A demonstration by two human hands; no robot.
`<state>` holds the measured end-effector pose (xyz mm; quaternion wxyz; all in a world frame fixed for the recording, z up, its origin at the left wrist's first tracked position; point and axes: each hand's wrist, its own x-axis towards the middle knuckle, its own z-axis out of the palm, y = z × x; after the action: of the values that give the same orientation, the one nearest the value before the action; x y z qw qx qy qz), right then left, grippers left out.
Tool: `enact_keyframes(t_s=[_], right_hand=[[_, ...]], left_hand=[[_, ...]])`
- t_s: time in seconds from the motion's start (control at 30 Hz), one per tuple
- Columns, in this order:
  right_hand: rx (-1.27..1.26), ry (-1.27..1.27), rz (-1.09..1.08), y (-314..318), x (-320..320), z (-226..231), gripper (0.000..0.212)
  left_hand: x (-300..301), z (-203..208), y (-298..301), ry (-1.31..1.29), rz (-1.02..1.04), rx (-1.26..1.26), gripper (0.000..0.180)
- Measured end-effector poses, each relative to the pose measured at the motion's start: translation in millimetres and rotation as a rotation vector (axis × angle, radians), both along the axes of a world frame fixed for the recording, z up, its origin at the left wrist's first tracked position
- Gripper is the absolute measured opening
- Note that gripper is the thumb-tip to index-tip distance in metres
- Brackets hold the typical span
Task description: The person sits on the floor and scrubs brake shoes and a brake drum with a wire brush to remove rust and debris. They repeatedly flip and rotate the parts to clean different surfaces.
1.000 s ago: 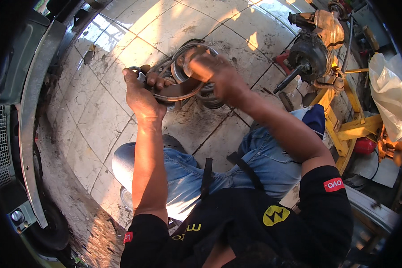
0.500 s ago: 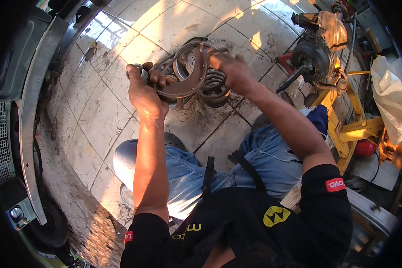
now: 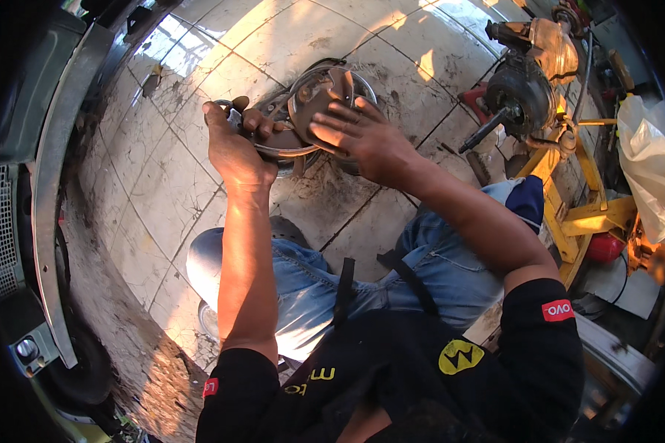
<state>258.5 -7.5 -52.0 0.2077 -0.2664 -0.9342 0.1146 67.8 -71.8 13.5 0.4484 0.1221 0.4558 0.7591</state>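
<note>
A curved brown brake shoe (image 3: 282, 142) is gripped at its left end by my left hand (image 3: 236, 151), the fingers closed around it. My right hand (image 3: 362, 136) lies across the shoe's right part with its fingers stretched out and slightly apart. By those fingertips shows a flat, dark brown piece (image 3: 307, 105); whether it is part of the shoe or a separate sheet, I cannot tell. Below the shoe, on the tiles, are round metal parts with a bright ring (image 3: 372, 86). The coil spring there is mostly hidden by my right hand.
A greasy axle assembly (image 3: 521, 92) rests on a yellow metal stand (image 3: 595, 218) at the right. Beside it hangs a white plastic sheet (image 3: 643, 136). A vehicle's metal bumper (image 3: 44, 199) runs along the left. Stained white floor tiles (image 3: 177, 148) lie under the parts.
My right hand has moved down and toward me along the brake shoe, its fingers now spread over it and covering the coil spring. My left hand keeps its hold, nearly still.
</note>
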Motion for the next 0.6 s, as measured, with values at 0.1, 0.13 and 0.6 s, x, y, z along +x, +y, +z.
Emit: enact_keyframes(t_s=[0.1,0.13,0.6], right_hand=[[-0.096,-0.295,-0.148,18.5,10.1,1.7,0.060],[-0.155,-0.214,-0.182,23.2,12.4,0.1,0.060],[-1.080,0.388,-0.539,48.8,18.8,25.9,0.031]], left_hand=[[-0.8,-1.2,-0.7,0.011,-0.024,-0.035,0.049],[-0.9,-2.0,-0.8,0.012,-0.032,-0.056,0.049],[1.3,-1.2,-4.9,0.116,-0.035,0.111,0.054]])
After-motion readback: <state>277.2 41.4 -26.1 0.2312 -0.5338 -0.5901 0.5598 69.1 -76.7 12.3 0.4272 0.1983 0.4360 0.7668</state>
